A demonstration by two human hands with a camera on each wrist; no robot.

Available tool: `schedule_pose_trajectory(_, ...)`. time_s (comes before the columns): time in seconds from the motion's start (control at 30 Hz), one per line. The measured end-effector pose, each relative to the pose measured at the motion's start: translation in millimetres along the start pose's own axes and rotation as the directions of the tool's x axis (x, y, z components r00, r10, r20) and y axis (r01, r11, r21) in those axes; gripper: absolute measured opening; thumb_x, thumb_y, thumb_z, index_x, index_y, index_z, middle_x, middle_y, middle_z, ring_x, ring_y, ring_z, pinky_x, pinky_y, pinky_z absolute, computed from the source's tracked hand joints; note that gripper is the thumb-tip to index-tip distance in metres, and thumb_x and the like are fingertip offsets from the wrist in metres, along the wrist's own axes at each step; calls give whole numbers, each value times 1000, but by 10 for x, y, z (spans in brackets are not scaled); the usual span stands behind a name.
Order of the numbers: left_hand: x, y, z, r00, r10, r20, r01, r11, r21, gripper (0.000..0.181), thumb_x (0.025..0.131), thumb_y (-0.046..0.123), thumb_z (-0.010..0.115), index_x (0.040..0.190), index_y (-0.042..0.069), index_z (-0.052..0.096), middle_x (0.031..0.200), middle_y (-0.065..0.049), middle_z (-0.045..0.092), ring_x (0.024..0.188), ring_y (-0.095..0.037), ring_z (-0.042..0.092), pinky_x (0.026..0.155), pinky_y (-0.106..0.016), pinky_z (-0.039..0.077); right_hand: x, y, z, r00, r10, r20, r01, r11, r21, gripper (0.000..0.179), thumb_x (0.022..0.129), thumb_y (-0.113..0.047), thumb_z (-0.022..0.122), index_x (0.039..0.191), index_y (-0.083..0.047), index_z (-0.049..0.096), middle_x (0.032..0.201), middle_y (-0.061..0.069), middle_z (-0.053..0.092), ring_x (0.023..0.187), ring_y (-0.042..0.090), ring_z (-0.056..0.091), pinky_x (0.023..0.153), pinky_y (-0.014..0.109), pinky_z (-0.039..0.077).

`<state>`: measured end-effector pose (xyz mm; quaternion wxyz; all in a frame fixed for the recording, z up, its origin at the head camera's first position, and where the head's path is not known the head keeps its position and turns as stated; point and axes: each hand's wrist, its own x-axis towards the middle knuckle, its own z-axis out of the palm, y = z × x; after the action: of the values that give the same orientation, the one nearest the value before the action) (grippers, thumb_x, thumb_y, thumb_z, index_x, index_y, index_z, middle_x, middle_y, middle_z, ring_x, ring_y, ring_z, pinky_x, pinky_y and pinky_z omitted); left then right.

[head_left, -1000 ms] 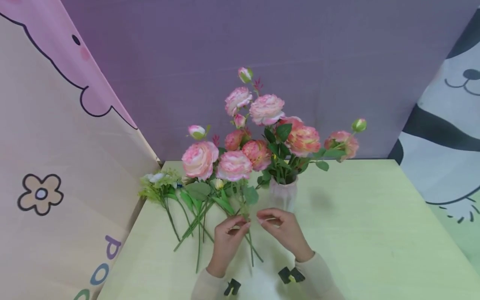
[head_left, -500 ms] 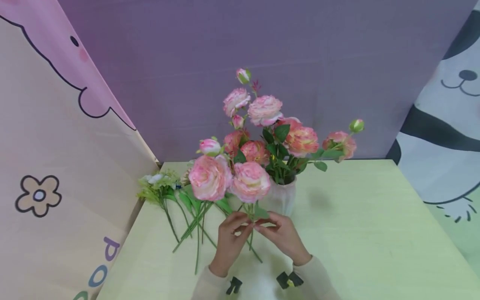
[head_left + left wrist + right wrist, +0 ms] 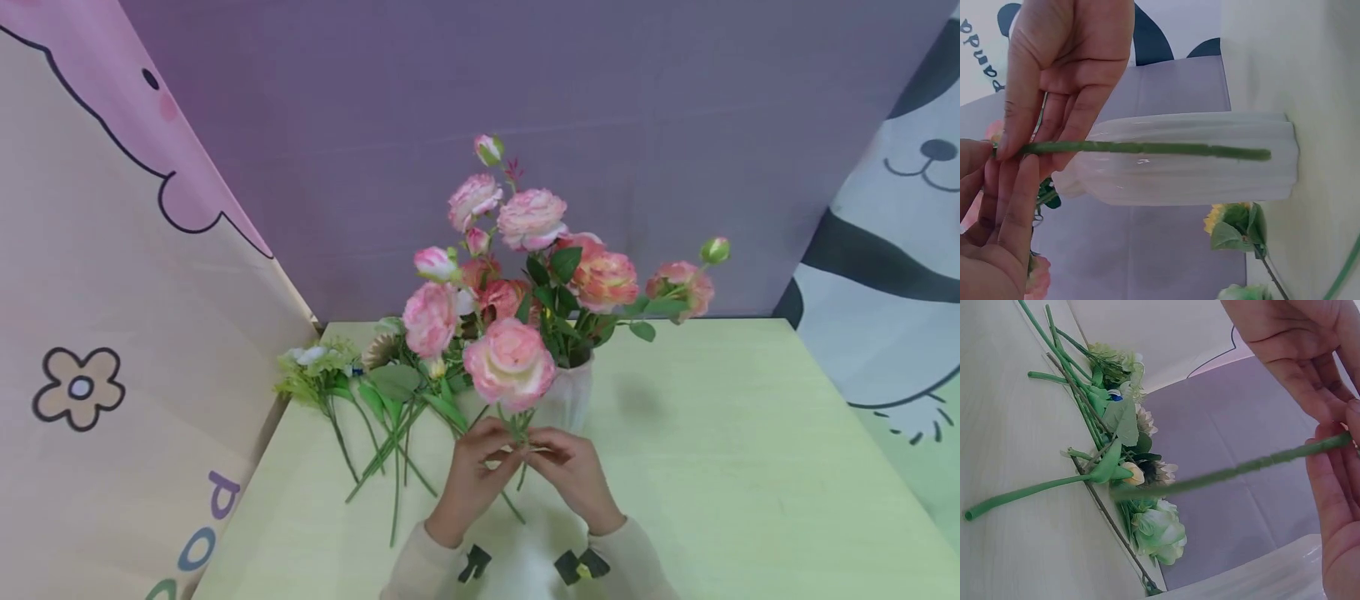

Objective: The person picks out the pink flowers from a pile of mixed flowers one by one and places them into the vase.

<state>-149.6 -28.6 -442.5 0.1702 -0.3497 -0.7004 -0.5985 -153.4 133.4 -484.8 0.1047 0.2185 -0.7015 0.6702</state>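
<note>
Both hands meet in front of the vase, holding a pink peony [image 3: 510,362] upright by its stem [image 3: 1147,149]. It carries two large blooms and a bud. My left hand [image 3: 480,475] pinches the stem below the leaves, and my right hand [image 3: 573,475] pinches it at almost the same spot with thumb and fingers. The stem's lower end hangs free below the fingers. Behind it stands a white ribbed vase [image 3: 566,396], holding several pink and coral peonies [image 3: 606,282]; the held bloom partly covers it.
Loose flower stems [image 3: 393,454] lie crossed on the left of the pale table [image 3: 712,467], with green-white blossoms [image 3: 318,367] at the far left. A purple backdrop [image 3: 375,108] stands behind the table. A panda-printed panel [image 3: 885,275] is on the right.
The peony has shifted right and turned in the fingers, its blooms now nearer the vase front. My right hand, apart from the stem at first, has come in to grip it beside my left.
</note>
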Motion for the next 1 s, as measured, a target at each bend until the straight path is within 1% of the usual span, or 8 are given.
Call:
schedule_pose_trajectory(0.17,-7,-83,28,997,63,38,-65,996,54,19,78,-16,64,96,-10,66,89,-18,63,76,-25,64,62,-21,57,-26,-44,-25,999,19,-43,-20,1000,-21,11,83,4,66,94,4,69,97,0,70,88,7,66,72,29,58)
schedule_pose_trajectory(0.27,-31,-174,53,998,41,57,-46,996,82,20,80,-11,66,100,-5,68,91,-15,64,77,-22,66,65,-19,56,-41,-57,-42,997,40,-60,-42,999,-31,10,83,2,67,93,6,68,94,-4,70,87,9,66,71,29,58)
schedule_pose_trajectory(0.4,-21,-204,73,997,11,77,-18,995,97,19,83,-4,67,101,1,69,93,-11,67,80,-18,66,68,-18,55,-65,-66,-60,994,39,-98,-41,999,-21,11,81,6,68,91,2,69,92,-6,70,85,11,66,70,29,58)
schedule_pose_trajectory(0.63,12,-164,128,995,-18,95,12,998,63,15,83,0,69,98,1,69,92,-11,68,80,-16,66,69,-20,56,-110,-46,-114,991,-34,-126,38,999,31,18,80,8,68,89,-7,72,90,-7,70,84,8,66,68,27,58)
schedule_pose_trajectory(0.77,36,-145,156,996,-33,88,29,999,43,15,84,1,68,99,1,68,94,-12,68,80,-16,67,69,-22,57,-126,-99,-126,982,-61,-177,65,998,14,21,76,10,70,89,-6,72,90,-2,71,84,8,67,71,26,58)
schedule_pose_trajectory(0.87,52,-181,175,991,-126,46,124,991,44,21,86,3,66,107,2,66,98,-11,67,81,-17,66,68,-22,57,-130,-155,-132,964,-94,-249,99,995,9,24,72,17,69,88,-2,70,88,-1,71,82,6,67,73,24,57)
schedule_pose_trajectory(0.93,68,-230,180,974,-225,6,225,974,40,24,88,4,64,112,1,63,99,-13,67,82,-21,65,67,-24,57,-125,-193,-149,949,-126,-290,135,991,12,22,72,20,68,86,4,69,86,-2,70,80,6,66,73,23,56)
schedule_pose_trajectory(1.0,94,-291,179,948,-316,-32,317,947,48,25,89,3,63,114,0,62,99,-14,67,84,-24,64,67,-25,56,-115,-234,-187,938,-136,-318,148,989,12,19,72,21,67,85,8,67,85,-5,70,79,5,66,72,22,56)
